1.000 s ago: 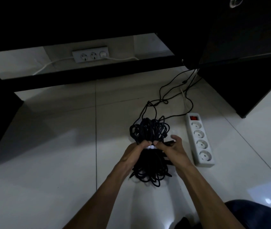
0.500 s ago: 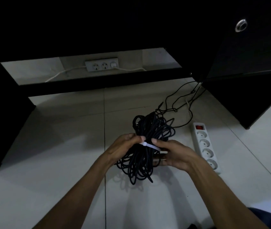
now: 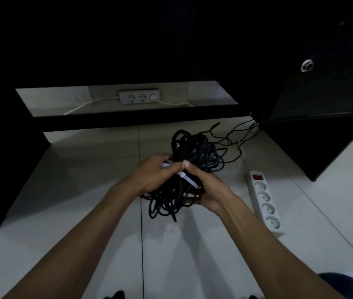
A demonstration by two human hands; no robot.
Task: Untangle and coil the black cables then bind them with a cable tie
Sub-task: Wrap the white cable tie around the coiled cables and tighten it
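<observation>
Cable tie [image 3: 189,180] ends hidden under fingers; cabinet interior too dark.

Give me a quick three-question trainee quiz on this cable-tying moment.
1. True or false: the white cable tie crosses the middle of the black cable bundle.
2. Which hand is nearer the white power strip: A) left hand, B) right hand?
3. What colour is the switch on the strip's far end?

Key: 1 true; 2 B; 3 red.
</observation>
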